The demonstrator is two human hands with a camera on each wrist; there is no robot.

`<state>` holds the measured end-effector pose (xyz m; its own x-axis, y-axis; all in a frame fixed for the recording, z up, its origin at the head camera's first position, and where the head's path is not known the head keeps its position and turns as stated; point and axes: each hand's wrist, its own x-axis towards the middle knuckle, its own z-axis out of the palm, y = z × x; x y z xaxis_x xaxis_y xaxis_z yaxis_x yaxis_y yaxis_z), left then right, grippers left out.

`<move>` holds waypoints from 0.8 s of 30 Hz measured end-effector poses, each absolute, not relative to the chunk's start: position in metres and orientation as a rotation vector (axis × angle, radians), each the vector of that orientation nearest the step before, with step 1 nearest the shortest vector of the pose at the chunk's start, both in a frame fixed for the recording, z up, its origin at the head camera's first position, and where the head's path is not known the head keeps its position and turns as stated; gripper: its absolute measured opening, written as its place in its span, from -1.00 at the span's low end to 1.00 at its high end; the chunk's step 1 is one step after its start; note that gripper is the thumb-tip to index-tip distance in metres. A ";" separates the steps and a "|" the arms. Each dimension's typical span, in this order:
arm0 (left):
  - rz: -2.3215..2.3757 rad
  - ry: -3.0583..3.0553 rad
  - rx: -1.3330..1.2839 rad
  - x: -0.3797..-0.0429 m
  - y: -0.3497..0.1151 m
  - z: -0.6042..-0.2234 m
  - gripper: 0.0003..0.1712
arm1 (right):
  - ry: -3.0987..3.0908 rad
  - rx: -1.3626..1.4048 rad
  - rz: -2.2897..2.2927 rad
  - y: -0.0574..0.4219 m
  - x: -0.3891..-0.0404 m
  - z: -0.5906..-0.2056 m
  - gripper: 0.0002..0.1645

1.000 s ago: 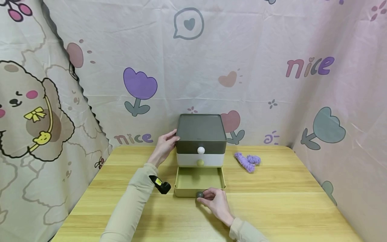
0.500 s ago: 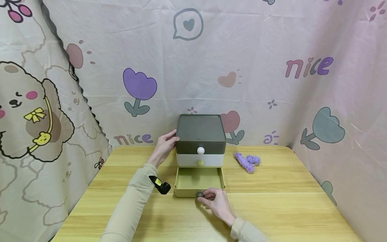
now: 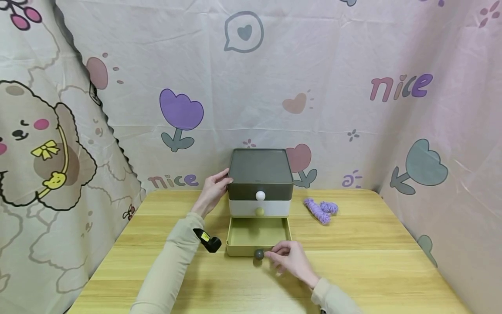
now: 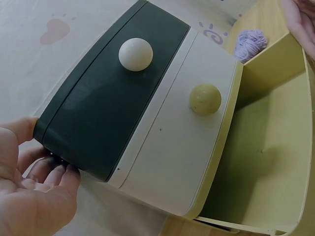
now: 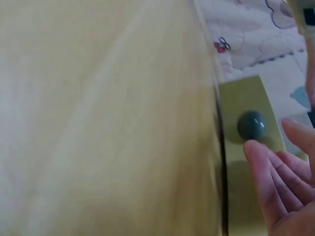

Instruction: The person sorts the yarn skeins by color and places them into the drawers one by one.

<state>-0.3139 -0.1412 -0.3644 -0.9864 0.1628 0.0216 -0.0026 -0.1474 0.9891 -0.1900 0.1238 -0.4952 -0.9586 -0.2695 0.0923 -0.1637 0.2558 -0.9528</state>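
Observation:
A small desktop drawer unit (image 3: 260, 165) stands on the table, dark on top, with a white middle drawer (image 4: 157, 132) and a yellow-green bottom drawer (image 3: 239, 250) pulled out, its visible floor bare. At the unit's upper left front corner, my left hand (image 3: 213, 189) holds on, thumb at the front edge and fingers bent against the side, as the left wrist view shows. My right hand (image 3: 294, 261) is just right of the bottom drawer's dark round knob (image 3: 259, 254), fingertips close beside it and no longer around it. In the right wrist view the fingers (image 5: 268, 182) are loosely extended below the knob (image 5: 251, 125).
Two purple yarn bundles (image 3: 318, 211) lie on the table right of the unit. A white knob (image 3: 260, 196) and a yellow-green knob (image 3: 259, 211) stick out from the upper drawers. A patterned cloth (image 3: 251, 87) hangs behind and at both sides.
My right hand has let go of the dark knob and moved slightly right. The left hand and the pulled-out drawer have stayed in place.

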 end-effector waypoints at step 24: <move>2.310 1.944 0.190 -0.313 -0.142 -0.365 -0.30 | 2.433 -0.484 -2.193 0.195 -0.231 -0.480 -0.62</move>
